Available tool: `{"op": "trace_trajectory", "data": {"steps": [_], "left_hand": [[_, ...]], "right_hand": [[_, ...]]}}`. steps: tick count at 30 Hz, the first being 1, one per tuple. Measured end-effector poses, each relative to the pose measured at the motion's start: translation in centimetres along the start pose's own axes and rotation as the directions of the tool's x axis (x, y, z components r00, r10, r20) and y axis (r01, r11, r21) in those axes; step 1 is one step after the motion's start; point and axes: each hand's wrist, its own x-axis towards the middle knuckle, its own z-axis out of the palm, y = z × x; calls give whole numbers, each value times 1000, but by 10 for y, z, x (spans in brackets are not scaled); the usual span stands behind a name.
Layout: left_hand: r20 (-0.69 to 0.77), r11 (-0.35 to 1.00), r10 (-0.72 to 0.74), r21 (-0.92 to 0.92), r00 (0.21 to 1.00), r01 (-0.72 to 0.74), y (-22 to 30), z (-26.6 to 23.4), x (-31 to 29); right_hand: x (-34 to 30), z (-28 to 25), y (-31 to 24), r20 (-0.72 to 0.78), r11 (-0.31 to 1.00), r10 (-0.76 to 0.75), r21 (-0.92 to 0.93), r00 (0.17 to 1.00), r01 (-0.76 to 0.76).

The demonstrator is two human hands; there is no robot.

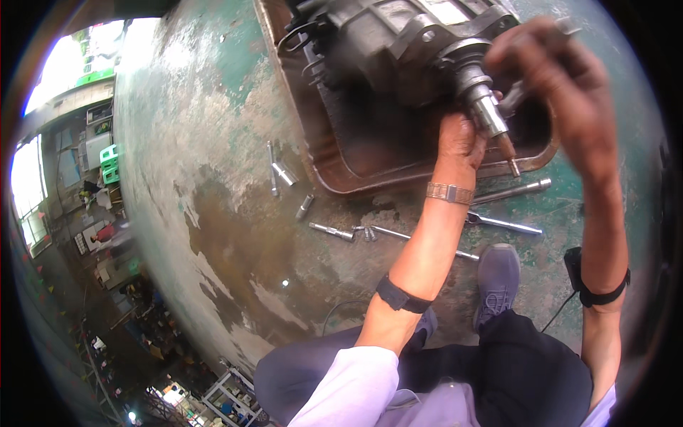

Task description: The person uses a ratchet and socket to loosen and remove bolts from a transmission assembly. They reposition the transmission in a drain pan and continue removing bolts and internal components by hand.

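A grey metal gearbox (398, 50) rests in a rusty metal tray (334, 188), its stepped shaft (487, 114) pointing down toward me. My left hand (461, 135) reaches in under the shaft, close against its left side. The fingers of that hand are mostly hidden behind the shaft. To the right of the shaft, my right hand (562, 82) is raised and blurred by motion, with its fingers curled. Bits of grey metal show at its upper edge and below its fingers, too smeared to name.
On the stained green floor, in front of the tray, lie a ratchet handle (505, 224), a long bar (516, 191), an extension bar (331, 231) and several sockets (283, 174). My shoe (496, 281) stands close to these tools. Workshop shelves and stools (109, 164) line the far left.
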Motion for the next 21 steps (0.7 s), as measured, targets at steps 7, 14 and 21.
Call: {"op": "trace_trajectory", "data": {"steps": [7,14,21], "left_hand": [[21,984,110,-141,994,-106,-1,-4,-9],[26,997,75,-30,997,-74,4,-4,-3],[-191,999,16,33,981,-10,10,16,-20]], "right_hand": [[6,-53,28,-284,982,60,190,957,-5],[27,-93,99,-637,767,639,568,430,-298],[9,5,-7,142,894,-319,-283,937,347]]}}
